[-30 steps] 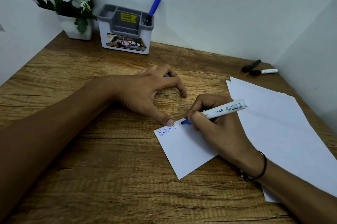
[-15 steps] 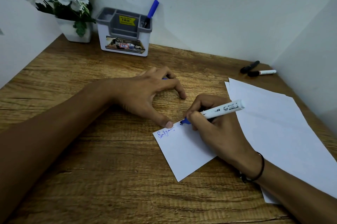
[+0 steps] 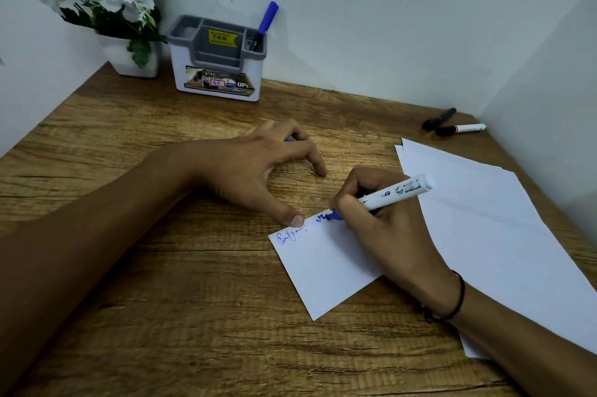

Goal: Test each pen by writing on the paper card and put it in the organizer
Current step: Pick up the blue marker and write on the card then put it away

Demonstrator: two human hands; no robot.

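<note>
Right hand [image 3: 384,228] clamped on marker [image 3: 397,192]; left hand [image 3: 258,170] thumb pins paper card [image 3: 323,267], fingers curled over something blue — card may slip, smearing ink.

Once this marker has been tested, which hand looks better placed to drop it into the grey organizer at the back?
Probably the right hand: it already grips the white marker, tip on the paper card. The left hand sits nearer the organizer, but its thumb pins the card.
</note>
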